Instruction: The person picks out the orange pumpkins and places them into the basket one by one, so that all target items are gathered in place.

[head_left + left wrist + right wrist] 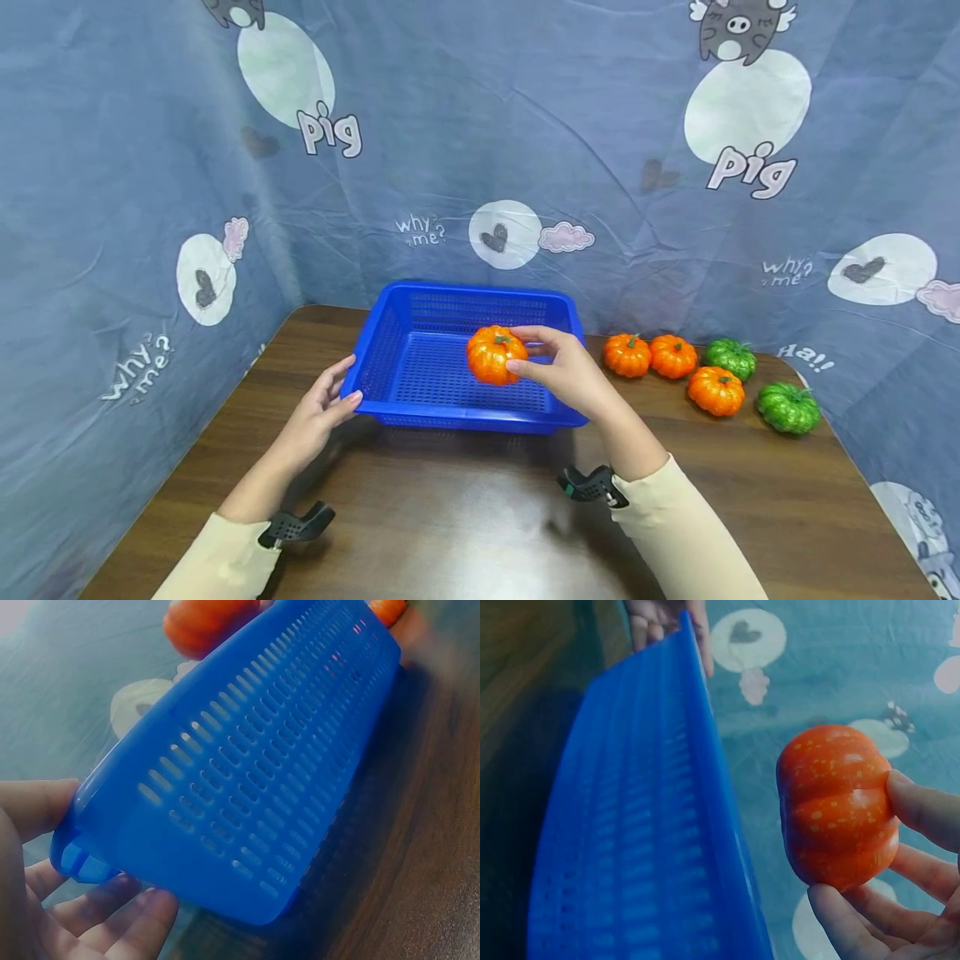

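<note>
My right hand (558, 367) pinches a small orange pumpkin (491, 357) between thumb and fingers, above the blue plastic basket (465, 414). In the right wrist view the pumpkin (836, 814) shows yellow specks and hangs higher than the basket's rim (720, 787). My left hand (318, 412) grips the basket's left front corner. In the left wrist view its thumb lies on top of the rim and the fingers curl beneath, next to the slotted wall (247, 772). Inside, the basket's slotted floor (435, 367) shows no other pumpkin.
Right of the basket, three orange pumpkins (716, 392) and two green pumpkins (789, 408) sit on the brown wooden table (465, 508). A blue printed cloth (600, 192) hangs behind and along the sides. Black wrist mounts (300, 525) stick out from both sleeves.
</note>
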{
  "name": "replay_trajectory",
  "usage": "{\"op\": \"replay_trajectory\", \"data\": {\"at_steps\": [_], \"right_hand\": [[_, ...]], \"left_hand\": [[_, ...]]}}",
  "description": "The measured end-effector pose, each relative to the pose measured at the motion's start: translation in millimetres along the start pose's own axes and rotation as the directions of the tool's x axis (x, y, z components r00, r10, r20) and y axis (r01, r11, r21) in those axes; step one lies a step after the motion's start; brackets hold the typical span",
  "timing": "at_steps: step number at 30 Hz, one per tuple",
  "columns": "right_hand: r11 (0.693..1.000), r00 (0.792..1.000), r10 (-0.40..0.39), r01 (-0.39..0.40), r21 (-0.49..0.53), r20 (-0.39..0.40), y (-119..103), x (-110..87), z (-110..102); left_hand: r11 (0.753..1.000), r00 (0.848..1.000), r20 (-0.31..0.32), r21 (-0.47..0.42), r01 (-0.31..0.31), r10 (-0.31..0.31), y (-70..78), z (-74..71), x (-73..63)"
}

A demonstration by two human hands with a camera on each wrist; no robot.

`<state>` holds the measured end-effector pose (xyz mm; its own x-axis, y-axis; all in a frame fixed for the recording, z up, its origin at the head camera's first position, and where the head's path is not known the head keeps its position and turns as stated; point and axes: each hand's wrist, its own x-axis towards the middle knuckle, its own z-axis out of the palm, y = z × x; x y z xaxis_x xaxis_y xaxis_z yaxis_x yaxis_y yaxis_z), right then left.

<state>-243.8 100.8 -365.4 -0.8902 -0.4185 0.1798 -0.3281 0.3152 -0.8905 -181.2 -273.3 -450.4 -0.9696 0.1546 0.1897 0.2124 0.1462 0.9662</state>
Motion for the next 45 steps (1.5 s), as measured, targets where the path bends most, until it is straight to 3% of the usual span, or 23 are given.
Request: {"op": "replay_trajectory", "data": {"at_steps": [11, 19, 26, 37, 45], "right_hand": [[0.998, 1.000, 0.027, -0.027, 0.057, -0.008, 0, 16.4, 27], [0.996, 1.000, 0.003, -0.002, 0.089, -0.006, -3, 37.8, 49], [0.991, 0.998, 0.066, -0.065, 0.121, -0.005, -6, 54.4, 66], [0.991, 0.989, 0.133, -0.132, -0.024, 0.060, 0, 76.5, 92], [0.969, 0.978, 0.183, -0.162, -0.189, 0.096, 1, 85.8, 106]], "left_hand": [[1.000, 1.000, -0.001, -0.014, 0.016, -0.016, -0.5, 2.4, 1.4], [1.000, 1.000, -0.010, -0.010, 0.012, -0.013, 0.5, 1.4, -0.9], [1.000, 1.000, -0.001, -0.015, 0.010, -0.010, 1.7, 2.9, -1.2], [1.000, 1.000, -0.007, -0.007, 0.030, -0.030, 3.3, 3.3, -1.1], [0.999, 0.999, -0.011, -0.023, 0.032, -0.032, 4.2, 3.6, -1.7]]}}
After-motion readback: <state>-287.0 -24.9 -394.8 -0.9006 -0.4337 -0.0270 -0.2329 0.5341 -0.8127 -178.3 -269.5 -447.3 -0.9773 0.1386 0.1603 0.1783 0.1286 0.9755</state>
